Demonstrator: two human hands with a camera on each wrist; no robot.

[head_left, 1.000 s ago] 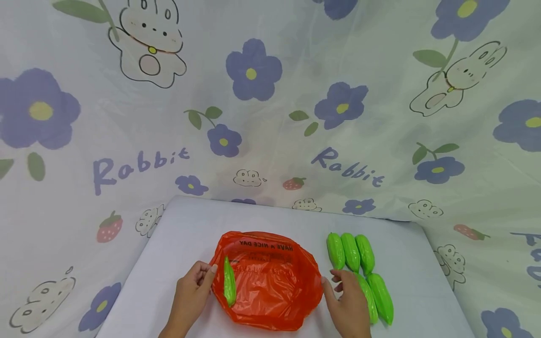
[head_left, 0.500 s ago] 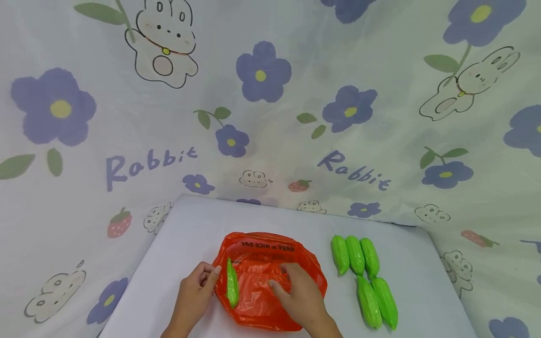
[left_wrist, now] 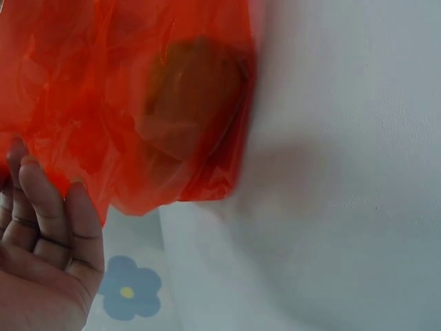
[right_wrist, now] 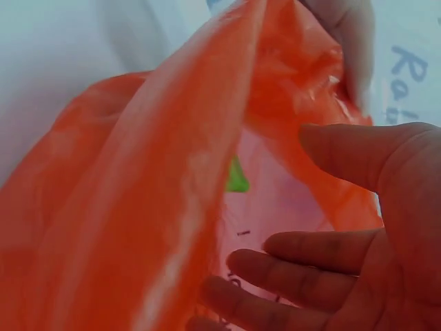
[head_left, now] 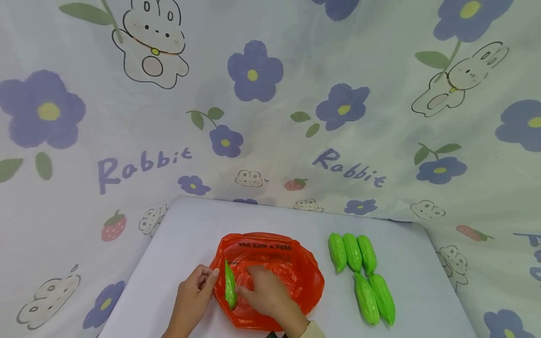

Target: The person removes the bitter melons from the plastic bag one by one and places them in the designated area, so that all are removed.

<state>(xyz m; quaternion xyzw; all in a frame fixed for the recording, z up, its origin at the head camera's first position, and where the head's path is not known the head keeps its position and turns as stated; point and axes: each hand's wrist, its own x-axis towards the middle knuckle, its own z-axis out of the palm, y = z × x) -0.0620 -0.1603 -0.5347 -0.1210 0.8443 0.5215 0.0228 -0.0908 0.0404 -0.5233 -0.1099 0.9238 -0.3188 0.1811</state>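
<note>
A red plastic bag lies with its mouth spread wide, printed letters showing on its inner far side. Inside, along its left wall, is a bright green ridged gourd, tapering to a point; only a small green piece of it shows in the right wrist view. My left hand pinches the bag's left rim between thumb and fingers. Into the bag's mouth reaches my right hand, fingers extended and thumb apart, just right of the gourd. In the left wrist view, a dark rounded shape shows through the bag.
Several more green gourds lie in two rows to the right of the bag on the white table. A rabbit-and-flower printed curtain surrounds the table at the back and sides.
My right hand has let go of the bag's right rim and moved left into the bag, close to the gourd. My left hand has stayed at the left rim.
</note>
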